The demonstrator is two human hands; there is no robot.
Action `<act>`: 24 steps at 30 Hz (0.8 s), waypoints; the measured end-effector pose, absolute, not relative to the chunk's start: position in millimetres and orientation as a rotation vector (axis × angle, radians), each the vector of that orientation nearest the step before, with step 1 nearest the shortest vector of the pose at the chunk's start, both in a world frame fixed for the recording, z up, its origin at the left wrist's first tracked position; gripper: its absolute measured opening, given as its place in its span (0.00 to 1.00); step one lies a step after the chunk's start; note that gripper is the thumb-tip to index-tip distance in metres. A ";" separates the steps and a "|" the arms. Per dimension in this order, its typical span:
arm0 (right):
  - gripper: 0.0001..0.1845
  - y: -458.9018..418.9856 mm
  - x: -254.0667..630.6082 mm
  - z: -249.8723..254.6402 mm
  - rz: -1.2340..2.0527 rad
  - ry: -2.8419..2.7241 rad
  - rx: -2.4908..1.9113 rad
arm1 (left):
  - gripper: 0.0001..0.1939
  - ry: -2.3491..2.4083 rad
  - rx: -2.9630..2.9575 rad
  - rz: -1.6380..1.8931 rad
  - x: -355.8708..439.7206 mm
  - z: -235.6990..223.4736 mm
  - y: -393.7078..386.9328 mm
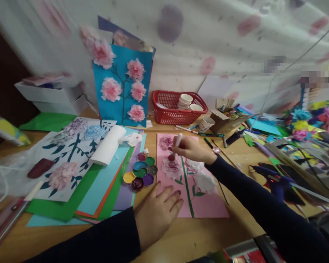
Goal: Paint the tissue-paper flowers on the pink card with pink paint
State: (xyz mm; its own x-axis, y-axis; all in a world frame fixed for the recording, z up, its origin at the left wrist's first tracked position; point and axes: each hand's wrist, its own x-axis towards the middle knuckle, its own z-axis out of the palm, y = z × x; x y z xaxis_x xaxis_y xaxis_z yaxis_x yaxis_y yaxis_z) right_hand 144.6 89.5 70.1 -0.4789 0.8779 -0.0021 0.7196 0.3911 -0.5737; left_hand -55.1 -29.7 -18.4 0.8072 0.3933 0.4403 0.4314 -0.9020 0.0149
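Head cam shows a pink rectangular paper sheet (205, 208) flat on the wooden counter (208, 237), right in front of the person. It's got ruffly purple-pink and whitish blooms, plus a straight green stem and pointy leaves. Right hand (190, 149) is pinching a white-handled dabber with a round dark-red tip (178, 139) over the upper-left blooms; can't tell if it's touching. Left hand (159, 208) lies palm down, fingers slightly spread over the sheet's lower-left edge. Right hand and sleeve hide some of the sheet. Small round paint pots (139, 166) cluster just left, then smooth coloured paper sheets (91, 197) under a white paper roll (109, 146). Red lattice plastic basket (168, 117) sits behind.
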 end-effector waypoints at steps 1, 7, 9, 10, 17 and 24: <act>0.10 90.7 141.6 68.2 0.823 -2.363 -1.330 | 0.17 -0.657 -2.900 -0.675 -55.3 -17.9 -29.3; 0.11 90.7 141.4 59.8 0.846 -2.310 -1.400 | 0.19 -0.626 -2.875 -0.706 -54.4 -14.3 -27.3; 0.10 85.0 143.4 59.5 0.745 -2.308 -1.443 | 0.19 -0.617 -2.883 -0.693 -54.5 -12.9 -26.9; 0.10 81.7 143.8 59.7 0.787 -2.325 -1.397 | 0.19 -0.614 -2.888 -0.683 -54.7 -12.4 -26.7; 0.07 66.0 141.6 60.2 0.690 -2.163 -1.463 | 0.19 -0.583 -2.904 -0.603 -56.6 -14.6 -26.3; 0.08 58.1 149.5 52.7 0.595 -2.061 -1.494 | 0.18 -0.580 -2.933 -0.520 -58.2 -18.3 -26.8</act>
State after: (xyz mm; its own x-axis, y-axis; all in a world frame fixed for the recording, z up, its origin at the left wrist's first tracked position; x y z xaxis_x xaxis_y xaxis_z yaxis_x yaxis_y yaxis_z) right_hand 149.5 58.1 52.7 -0.2548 0.9546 0.1542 0.7253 0.2941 -0.6224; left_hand -58.2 -26.8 -18.3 0.8688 0.3500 0.3503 0.3865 -0.9215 -0.0377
